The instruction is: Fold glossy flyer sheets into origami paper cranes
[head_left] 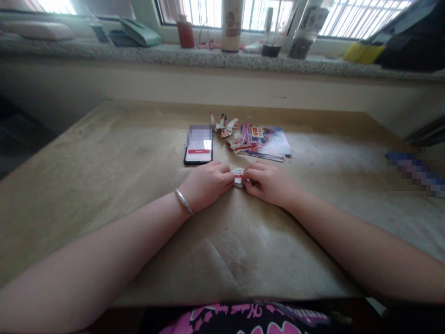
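Between my two hands, low over the table, is a small folded piece of paper [238, 176], white with a red stripe. My left hand [210, 182], with a silver bangle [183, 201] on its wrist, is closed on the paper's left end. The fingers of my right hand [266, 181] pinch its right end. Just beyond my left hand lies a phone [198, 150] with its screen lit. Folded paper shapes [225, 125] in white, red and dark print sit past the phone's right side. A stack of colourful printed sheets [269, 141] lies beyond my right hand.
A tan cover lies over the table [104, 185]. At the far side a granite windowsill [174, 54] carries a red bottle [185, 32], a tall pale container [232, 25], a green case [139, 32] and other items. A blurred blue object [417, 174] is at the right edge.
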